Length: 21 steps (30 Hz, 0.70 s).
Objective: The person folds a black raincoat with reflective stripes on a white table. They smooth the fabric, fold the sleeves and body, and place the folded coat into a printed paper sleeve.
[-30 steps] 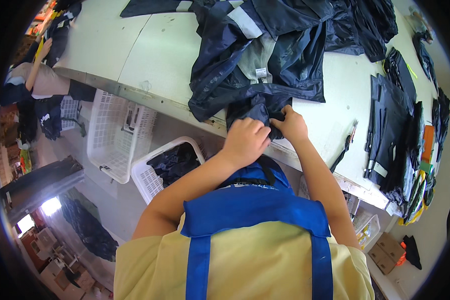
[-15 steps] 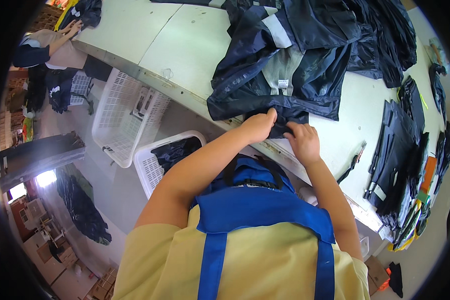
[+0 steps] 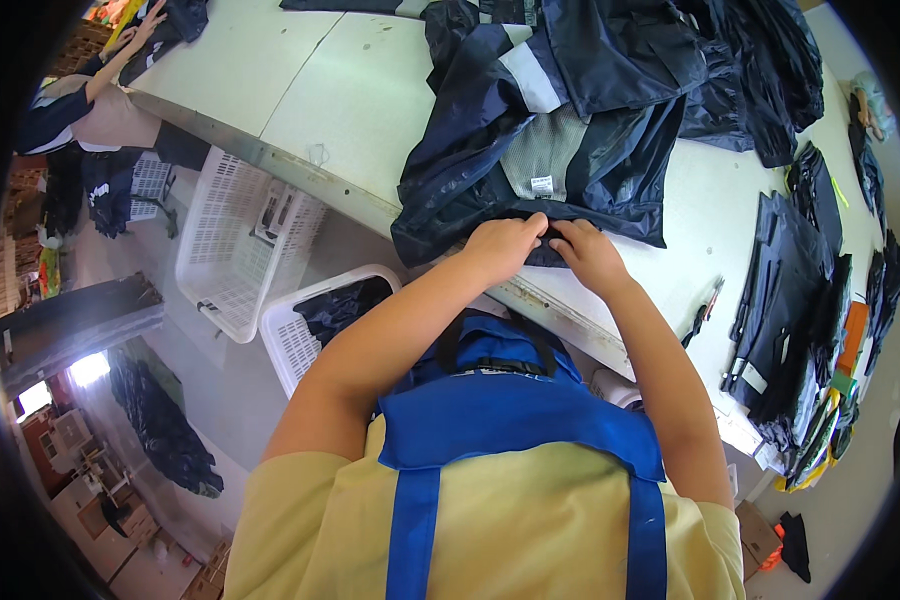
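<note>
Slotted white basket [image 3: 202, 240], left, below the worktop [image 3: 335, 110]. Second white basket [image 3: 288, 342], beside it, dark cloth [image 3: 345, 308] inside. Left hand [image 3: 508, 246]: grip pinching the near hem of a dark garment [image 3: 460, 160], which lies at the worktop's near edge, mesh lining [image 3: 530, 150] showing. Right hand [image 3: 592, 256]: grip pinching the same hem, just beside. Small pointed tool [image 3: 707, 303], right. Folded dark garments [image 3: 782, 290], farther right.

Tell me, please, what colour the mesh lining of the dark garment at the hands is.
The mesh lining is grey, best seen in the head view.
</note>
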Each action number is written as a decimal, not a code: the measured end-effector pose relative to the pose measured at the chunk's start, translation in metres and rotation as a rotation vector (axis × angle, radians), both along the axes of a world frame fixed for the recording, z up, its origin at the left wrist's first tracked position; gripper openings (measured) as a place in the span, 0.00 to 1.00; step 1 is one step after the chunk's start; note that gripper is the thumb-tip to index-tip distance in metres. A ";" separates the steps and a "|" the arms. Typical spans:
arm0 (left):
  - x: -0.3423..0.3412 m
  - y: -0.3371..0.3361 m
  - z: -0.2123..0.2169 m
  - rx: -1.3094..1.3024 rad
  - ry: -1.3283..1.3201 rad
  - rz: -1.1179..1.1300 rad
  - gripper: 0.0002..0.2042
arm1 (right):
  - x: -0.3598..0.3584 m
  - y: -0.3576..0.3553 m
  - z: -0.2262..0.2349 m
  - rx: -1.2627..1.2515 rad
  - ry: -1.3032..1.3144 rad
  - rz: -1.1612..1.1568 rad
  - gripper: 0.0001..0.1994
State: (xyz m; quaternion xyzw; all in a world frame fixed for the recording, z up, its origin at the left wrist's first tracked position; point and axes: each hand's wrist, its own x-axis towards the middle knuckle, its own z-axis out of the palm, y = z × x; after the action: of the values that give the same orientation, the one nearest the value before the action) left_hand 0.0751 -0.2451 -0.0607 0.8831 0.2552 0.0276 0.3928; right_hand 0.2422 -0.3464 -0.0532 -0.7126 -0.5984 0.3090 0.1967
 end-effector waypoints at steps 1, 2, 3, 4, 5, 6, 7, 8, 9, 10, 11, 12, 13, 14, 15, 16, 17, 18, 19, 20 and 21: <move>0.000 -0.002 -0.001 0.172 -0.024 0.000 0.05 | 0.002 0.003 -0.004 0.037 -0.077 0.042 0.15; 0.000 -0.008 -0.001 0.343 -0.047 0.001 0.05 | 0.003 0.006 -0.006 0.005 -0.086 0.051 0.17; 0.000 -0.014 0.001 0.511 -0.071 -0.001 0.05 | 0.003 0.010 -0.006 -0.030 -0.094 0.057 0.18; 0.001 -0.018 0.002 0.428 -0.008 -0.067 0.08 | 0.004 0.012 -0.006 -0.065 -0.101 0.064 0.20; -0.001 -0.022 -0.003 0.472 -0.028 -0.063 0.09 | 0.006 0.013 -0.008 -0.069 -0.101 0.059 0.21; -0.004 -0.025 -0.008 0.516 -0.047 -0.057 0.11 | 0.006 0.015 -0.010 -0.071 -0.101 0.057 0.22; -0.007 -0.026 -0.012 0.561 -0.065 -0.050 0.12 | 0.006 0.016 -0.011 -0.074 -0.101 0.055 0.23; -0.007 -0.026 -0.016 0.536 -0.068 -0.050 0.13 | 0.005 0.016 -0.010 -0.041 -0.119 0.020 0.24; -0.007 -0.024 -0.015 0.513 -0.069 -0.046 0.15 | 0.002 0.017 -0.009 -0.006 -0.137 -0.011 0.24; -0.007 -0.021 -0.015 0.490 -0.070 -0.043 0.16 | 0.000 0.018 -0.008 0.029 -0.155 -0.041 0.24; -0.006 -0.018 -0.014 0.520 -0.067 -0.062 0.16 | -0.001 0.019 -0.006 0.107 -0.186 -0.039 0.25; -0.005 -0.013 -0.013 0.551 -0.066 -0.083 0.16 | -0.001 0.019 -0.004 0.185 -0.217 -0.037 0.25; -0.005 -0.009 -0.012 0.581 -0.064 -0.104 0.16 | -0.001 0.020 -0.002 0.264 -0.249 -0.036 0.25; -0.004 -0.007 -0.009 0.515 -0.037 -0.079 0.17 | 0.001 0.019 -0.007 0.296 -0.232 -0.035 0.25; -0.004 -0.004 -0.007 0.450 -0.008 -0.051 0.17 | 0.002 0.019 -0.001 0.274 -0.211 -0.017 0.24; -0.003 0.000 -0.002 0.383 0.018 -0.025 0.17 | 0.003 0.018 0.011 0.249 -0.191 -0.001 0.23; -0.002 0.006 0.004 0.311 0.087 -0.004 0.17 | 0.005 0.016 0.019 0.224 -0.171 0.015 0.21; -0.002 0.013 0.013 0.238 0.154 0.014 0.17 | 0.008 0.014 0.021 0.192 -0.178 0.027 0.19; -0.002 0.019 0.017 0.164 0.220 0.032 0.17 | 0.011 0.012 0.022 0.161 -0.185 0.040 0.17; -0.004 0.020 0.009 0.225 0.191 0.035 0.15 | 0.014 0.011 0.022 0.129 -0.192 0.053 0.15; 0.000 0.022 0.009 0.241 0.211 0.069 0.15 | 0.017 0.014 0.017 0.166 -0.262 0.077 0.13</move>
State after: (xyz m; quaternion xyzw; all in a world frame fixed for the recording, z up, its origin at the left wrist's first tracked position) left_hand 0.0752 -0.2228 -0.0512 0.9125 0.3201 -0.0213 0.2538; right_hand 0.2595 -0.3328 -0.0360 -0.7047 -0.6692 0.1703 0.1631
